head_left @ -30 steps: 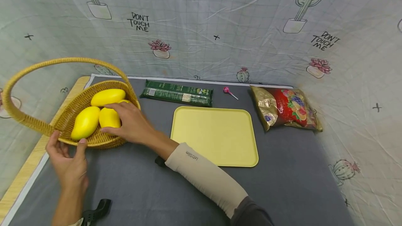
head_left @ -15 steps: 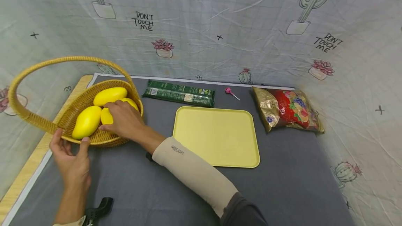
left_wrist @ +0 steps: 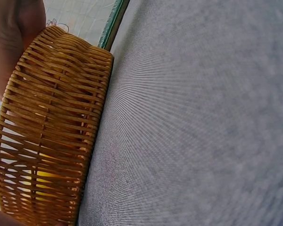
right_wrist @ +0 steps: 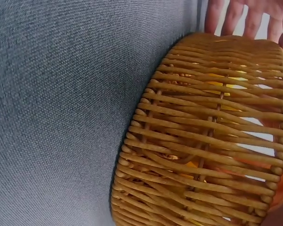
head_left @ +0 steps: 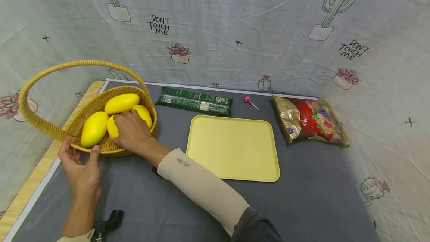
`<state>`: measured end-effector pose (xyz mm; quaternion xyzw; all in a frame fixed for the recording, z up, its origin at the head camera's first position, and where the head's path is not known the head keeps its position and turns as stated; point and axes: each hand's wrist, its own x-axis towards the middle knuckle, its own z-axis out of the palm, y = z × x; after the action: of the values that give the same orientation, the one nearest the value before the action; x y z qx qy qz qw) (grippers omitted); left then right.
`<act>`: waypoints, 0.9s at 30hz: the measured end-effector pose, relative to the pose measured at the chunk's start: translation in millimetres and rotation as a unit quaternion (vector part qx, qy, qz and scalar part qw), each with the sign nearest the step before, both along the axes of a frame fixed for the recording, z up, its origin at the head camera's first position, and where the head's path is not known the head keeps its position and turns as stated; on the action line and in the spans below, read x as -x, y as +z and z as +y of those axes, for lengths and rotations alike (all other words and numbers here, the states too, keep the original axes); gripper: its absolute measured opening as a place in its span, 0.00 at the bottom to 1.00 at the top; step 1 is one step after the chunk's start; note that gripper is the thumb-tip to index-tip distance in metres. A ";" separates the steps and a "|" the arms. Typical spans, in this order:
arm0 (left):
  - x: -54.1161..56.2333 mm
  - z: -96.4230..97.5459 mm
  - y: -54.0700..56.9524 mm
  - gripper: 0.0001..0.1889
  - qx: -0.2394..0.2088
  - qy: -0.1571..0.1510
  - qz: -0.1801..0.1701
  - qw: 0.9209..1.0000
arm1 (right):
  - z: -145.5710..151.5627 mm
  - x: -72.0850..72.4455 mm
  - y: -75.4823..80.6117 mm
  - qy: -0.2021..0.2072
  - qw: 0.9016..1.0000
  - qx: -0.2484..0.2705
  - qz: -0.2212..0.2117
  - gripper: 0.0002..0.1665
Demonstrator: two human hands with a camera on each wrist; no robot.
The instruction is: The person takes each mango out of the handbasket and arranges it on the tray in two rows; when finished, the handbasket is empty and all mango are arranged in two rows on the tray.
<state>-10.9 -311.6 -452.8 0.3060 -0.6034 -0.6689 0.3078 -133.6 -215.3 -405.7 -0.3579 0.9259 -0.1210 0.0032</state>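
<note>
Hands first: the left hand (head_left: 81, 171) rests relaxed fingers and thumb against the near rim and wall of the basket (head_left: 78, 122), bracing it, while the right hand (head_left: 131, 132) reaches inside, covering part of the middle mango (head_left: 112, 127). What has just changed is the right hand: it sits lower in the basket, its fingers bent downward (their tips are hidden, so I cannot tell whether they grip anything). My reading is that the work has passed from reaching in to close handling of 1 mango. Against 1 second earlier, its thumb and fingers are less spread, and more of the right mango (head_left: 143, 115) shows; the left hand keeps its spot on the basket. With the left mango (head_left: 94, 129) and the back mango (head_left: 121, 104), 4 lie in the basket. Farther out, right of the basket, is the yellow tray (head_left: 231, 148); the green packet (head_left: 195, 101) lies just beside the basket's far right side, with the pink lollipop (head_left: 247, 99) and the gold-and-red bag (head_left: 314, 120) well apart to its right. Behind the basket hangs a cactus-print cloth (head_left: 215, 25).
</note>
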 end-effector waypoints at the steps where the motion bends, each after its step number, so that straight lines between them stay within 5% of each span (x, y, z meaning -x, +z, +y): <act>1: -0.1 -0.1 0.1 0.40 0.001 0.000 0.000 1.000 | 0.9 0.6 -0.3 0.007 1.000 0.006 0.001 0.26; 12: 0.1 -4.0 -3.0 0.39 0.001 -0.001 -0.006 1.000 | 0.7 0.1 0.9 0.004 0.999 -0.013 -0.031 0.45; 19: 0.6 -3.1 -5.7 0.39 0.003 0.000 -0.008 1.000 | 6.6 3.4 1.9 0.023 0.999 0.012 -0.028 0.34; 27: -0.6 -1.9 -1.6 0.39 0.001 -0.003 -0.008 1.000 | 24.2 9.3 8.2 0.065 0.991 0.085 -0.076 0.44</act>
<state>-10.4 -313.5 -454.5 0.3089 -0.6079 -0.6666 0.3012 -142.9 -191.0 -397.5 -0.4058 0.8842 -0.2255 0.0514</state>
